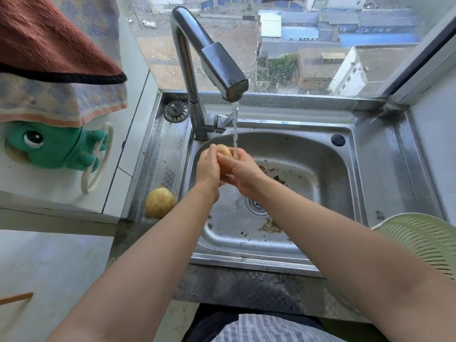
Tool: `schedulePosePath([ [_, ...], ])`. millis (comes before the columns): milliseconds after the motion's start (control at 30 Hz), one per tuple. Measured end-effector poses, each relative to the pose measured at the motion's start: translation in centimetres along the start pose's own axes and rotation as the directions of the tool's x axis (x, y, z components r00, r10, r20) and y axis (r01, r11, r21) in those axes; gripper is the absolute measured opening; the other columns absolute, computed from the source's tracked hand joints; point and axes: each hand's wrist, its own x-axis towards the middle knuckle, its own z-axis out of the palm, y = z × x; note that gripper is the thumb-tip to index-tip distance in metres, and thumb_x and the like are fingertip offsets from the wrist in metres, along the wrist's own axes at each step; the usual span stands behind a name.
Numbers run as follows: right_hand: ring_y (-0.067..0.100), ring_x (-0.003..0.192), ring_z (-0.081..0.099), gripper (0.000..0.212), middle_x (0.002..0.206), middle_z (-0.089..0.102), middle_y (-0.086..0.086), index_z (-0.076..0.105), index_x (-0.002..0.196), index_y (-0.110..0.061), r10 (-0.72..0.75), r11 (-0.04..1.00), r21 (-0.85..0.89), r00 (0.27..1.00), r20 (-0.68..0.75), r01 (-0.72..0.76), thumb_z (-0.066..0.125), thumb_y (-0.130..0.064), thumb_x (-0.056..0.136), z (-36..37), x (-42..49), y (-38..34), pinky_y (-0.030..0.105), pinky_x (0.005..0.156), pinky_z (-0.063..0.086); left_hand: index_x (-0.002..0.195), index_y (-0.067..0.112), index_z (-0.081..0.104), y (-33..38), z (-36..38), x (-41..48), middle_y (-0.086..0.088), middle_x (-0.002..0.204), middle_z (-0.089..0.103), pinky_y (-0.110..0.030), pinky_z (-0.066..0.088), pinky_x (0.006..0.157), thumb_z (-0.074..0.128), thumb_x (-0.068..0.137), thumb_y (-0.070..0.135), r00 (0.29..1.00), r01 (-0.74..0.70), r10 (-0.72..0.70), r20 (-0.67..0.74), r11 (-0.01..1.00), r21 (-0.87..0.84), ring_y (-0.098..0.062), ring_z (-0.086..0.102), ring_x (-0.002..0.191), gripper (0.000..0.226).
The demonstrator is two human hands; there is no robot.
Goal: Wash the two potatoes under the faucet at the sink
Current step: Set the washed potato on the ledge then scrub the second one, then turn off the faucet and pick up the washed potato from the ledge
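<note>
A yellow-brown potato (224, 151) is held over the steel sink (320, 169), pressed between my left hand (208, 169) and my right hand (240, 172). Only its top and a strip between the palms show. Water runs from the chrome faucet (214, 62) in a thin stream onto the potato's right side and my right fingers. The second potato (159, 202) lies alone on the steel ledge left of the basin, near the front corner.
A pale green colander (424, 243) sits on the sink's right front edge. Dirt scraps lie around the drain (256, 206). A sink plug (176, 111) rests at the back left. Towels (54, 58) and a green frog-shaped holder (54, 146) hang at left. A window backs the sink.
</note>
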Motion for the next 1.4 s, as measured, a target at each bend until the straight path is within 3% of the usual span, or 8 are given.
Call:
schedulePosePath([
  [200, 0.024, 0.093, 0.065, 0.043, 0.106, 0.060, 0.009, 0.047, 0.114, -0.012, -0.189, 0.966, -0.214, 0.965, -0.184, 0.149, 0.073, -0.004, 0.080, -1.3, 0.7, -0.3, 0.037, 0.078, 0.059, 0.120, 0.022, 0.063, -0.1, 0.4, -0.3, -0.006, 0.114, 0.068, -0.036, 0.050, 0.074, 0.034, 0.094, 0.060, 0.992, 0.040, -0.053, 0.118, 0.993, 0.107, -0.021, 0.061, 0.090, 0.054],
  [433, 0.014, 0.053, 0.056, 0.035, 0.074, 0.065, 0.010, 0.061, 0.095, -0.007, 0.072, 0.974, -0.194, 0.972, -0.222, -0.116, 0.044, -0.037, 0.097, -1.8, 0.5, 0.1, 0.021, 0.044, 0.048, 0.079, 0.024, 0.067, -0.6, -0.2, -0.8, -0.009, 0.094, 0.071, -0.044, 0.053, 0.092, 0.044, 0.092, 0.052, 0.993, -0.108, 0.090, 0.071, 0.944, 0.311, -0.029, 0.066, 0.095, 0.038],
  [567, 0.016, 0.062, 0.055, 0.020, 0.081, 0.064, 0.010, 0.062, 0.094, -0.013, 0.198, 0.900, -0.373, 0.973, -0.117, -0.228, 0.052, -0.031, 0.094, -0.5, 0.7, 0.8, 0.022, 0.057, 0.047, 0.092, 0.020, 0.072, -0.7, -4.1, -0.2, -0.010, 0.101, 0.068, -0.036, 0.045, 0.086, 0.047, 0.094, 0.034, 0.951, -0.185, 0.309, -0.021, 0.619, 0.763, -0.030, 0.058, 0.102, 0.029],
  [733, 0.018, 0.070, 0.060, 0.040, 0.100, 0.062, 0.013, 0.056, 0.119, -0.004, 0.207, 0.807, -0.556, 0.977, -0.048, -0.198, 0.060, -0.032, 0.092, 2.4, 1.8, 3.4, 0.022, 0.056, 0.047, 0.118, 0.025, 0.063, -2.1, -9.6, -0.7, -0.010, 0.130, 0.052, -0.041, 0.035, 0.098, 0.064, 0.085, 0.039, 0.905, 0.069, 0.393, -0.161, 0.236, 0.969, -0.032, 0.043, 0.122, 0.036],
  [867, 0.020, 0.086, 0.058, 0.045, 0.107, 0.056, 0.008, 0.051, 0.122, -0.008, 0.067, 0.841, -0.535, 0.997, -0.038, -0.077, 0.067, -0.031, 0.088, 5.7, 3.0, 4.4, 0.027, 0.059, 0.051, 0.128, 0.019, 0.051, -3.8, -12.0, -1.2, -0.015, 0.135, 0.045, -0.044, 0.042, 0.093, 0.073, 0.081, 0.030, 0.927, 0.099, 0.323, -0.191, 0.281, 0.955, -0.035, 0.044, 0.122, 0.053],
  [1033, 0.027, 0.101, 0.063, 0.036, 0.102, 0.057, 0.005, 0.051, 0.104, -0.020, -0.046, 0.800, -0.600, 0.998, -0.041, 0.012, 0.072, -0.035, 0.080, 9.0, 4.3, 5.8, 0.046, 0.089, 0.055, 0.128, 0.013, 0.047, -5.0, -13.7, -1.7, -0.015, 0.132, 0.046, -0.042, 0.047, 0.091, 0.078, 0.075, 0.034, 0.922, 0.064, 0.345, -0.178, 0.319, 0.946, -0.034, 0.043, 0.122, 0.065],
  [1267, 0.020, 0.095, 0.060, 0.038, 0.107, 0.063, 0.003, 0.055, 0.118, -0.016, -0.092, 0.693, -0.719, 0.996, -0.013, 0.055, 0.066, -0.032, 0.086, 9.6, 4.7, 7.3, 0.035, 0.085, 0.051, 0.129, 0.008, 0.045, -5.5, -13.9, -2.1, -0.014, 0.135, 0.047, -0.038, 0.040, 0.100, 0.071, 0.079, 0.037, 0.907, 0.062, 0.400, -0.130, 0.179, 0.982, -0.031, 0.043, 0.124, 0.064],
  [1400, 0.020, 0.090, 0.061, 0.036, 0.104, 0.062, 0.006, 0.060, 0.119, -0.011, -0.087, 0.706, -0.703, 0.996, 0.032, 0.084, 0.064, -0.026, 0.087, 8.2, 4.6, 6.4, 0.035, 0.087, 0.052, 0.126, 0.006, 0.050, -4.8, -12.6, -1.8, -0.014, 0.133, 0.049, -0.036, 0.034, 0.103, 0.058, 0.081, 0.013, 0.800, -0.167, 0.600, -0.001, 0.225, 0.960, -0.029, 0.045, 0.119, 0.046],
])
